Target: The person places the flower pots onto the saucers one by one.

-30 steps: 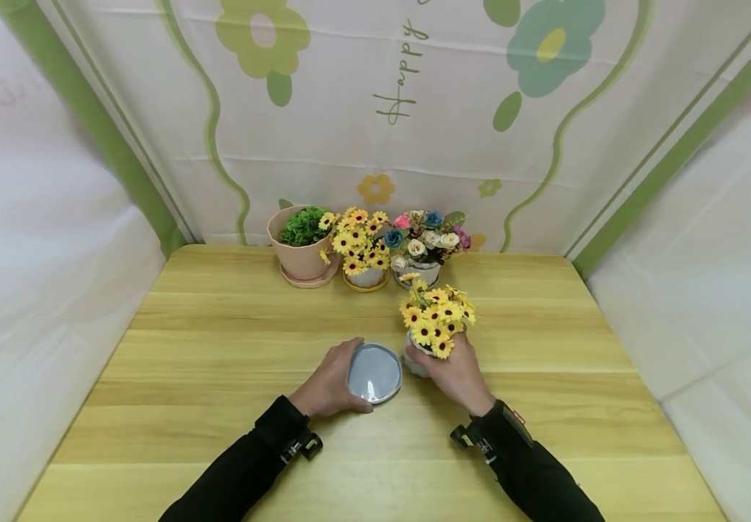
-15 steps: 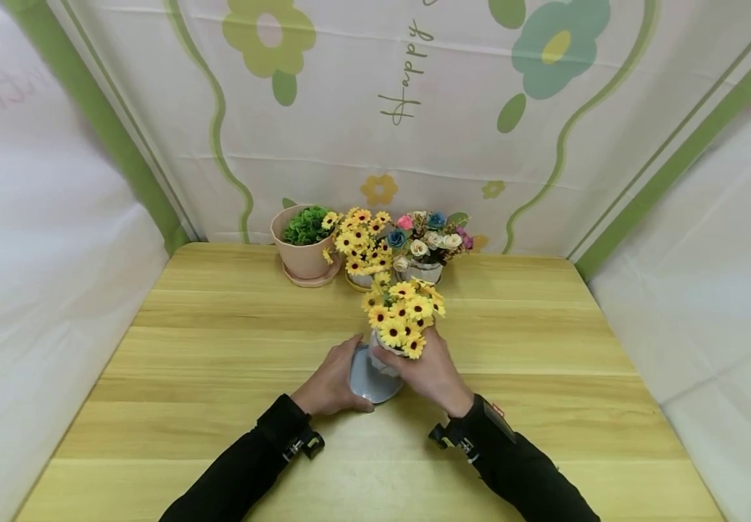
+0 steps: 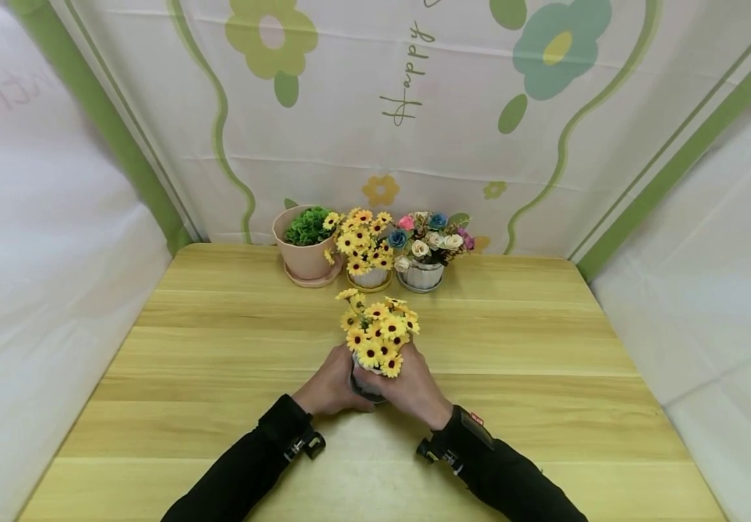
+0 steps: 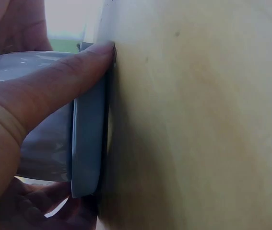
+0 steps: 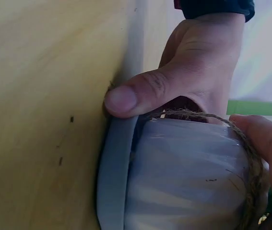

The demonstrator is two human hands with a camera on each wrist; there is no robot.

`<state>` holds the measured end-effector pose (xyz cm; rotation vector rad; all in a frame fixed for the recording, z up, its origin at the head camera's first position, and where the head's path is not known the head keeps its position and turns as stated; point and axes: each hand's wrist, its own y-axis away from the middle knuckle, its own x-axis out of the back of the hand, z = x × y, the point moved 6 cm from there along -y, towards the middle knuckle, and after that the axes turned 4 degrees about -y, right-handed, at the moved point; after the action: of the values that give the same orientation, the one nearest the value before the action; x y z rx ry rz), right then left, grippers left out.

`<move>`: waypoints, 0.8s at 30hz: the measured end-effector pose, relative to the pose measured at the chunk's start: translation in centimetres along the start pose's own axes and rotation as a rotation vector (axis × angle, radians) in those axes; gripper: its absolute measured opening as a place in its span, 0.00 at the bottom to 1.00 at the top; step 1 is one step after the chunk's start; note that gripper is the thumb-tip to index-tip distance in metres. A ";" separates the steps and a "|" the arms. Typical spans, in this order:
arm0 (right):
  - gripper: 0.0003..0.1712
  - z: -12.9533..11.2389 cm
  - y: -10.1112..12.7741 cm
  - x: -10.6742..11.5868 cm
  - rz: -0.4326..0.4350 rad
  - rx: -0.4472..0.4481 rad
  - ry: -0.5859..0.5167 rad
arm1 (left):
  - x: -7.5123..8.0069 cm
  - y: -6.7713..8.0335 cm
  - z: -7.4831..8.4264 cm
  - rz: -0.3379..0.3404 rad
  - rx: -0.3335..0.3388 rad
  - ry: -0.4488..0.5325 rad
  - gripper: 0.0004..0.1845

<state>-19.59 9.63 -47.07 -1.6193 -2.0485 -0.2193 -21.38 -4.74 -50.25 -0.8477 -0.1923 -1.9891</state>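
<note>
While both hands grip, pot meets saucer.

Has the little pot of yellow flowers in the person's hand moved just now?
Yes. The yellow flower pot shifted left onto the grey saucer, judged against the pots along the wall.

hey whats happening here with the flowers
A person is setting a small pot of yellow flowers onto a grey saucer on the wooden table. The right hand grips the pot, which sits in the saucer, while the left hand steadies the saucer's edge. Three more potted plants stand in a row at the table's far edge.
</note>
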 end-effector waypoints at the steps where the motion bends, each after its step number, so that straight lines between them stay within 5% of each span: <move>1: 0.45 0.0 0.0 -0.1 -0.001 0.006 -0.001 | 0.0 0.0 0.0 0.003 -0.006 0.004 0.66; 19: 0.46 0.3 -0.1 -1.2 -0.049 0.079 0.115 | 0.2 0.2 0.2 0.015 -0.078 0.052 0.51; 24: 0.54 0.3 0.4 -0.6 -0.104 0.065 0.086 | 0.1 0.5 0.8 0.054 -0.109 -0.043 0.51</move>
<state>-19.21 9.37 -47.72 -1.4416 -2.0541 -0.2516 -20.60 -4.77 -49.72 -0.9560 -0.0854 -1.9460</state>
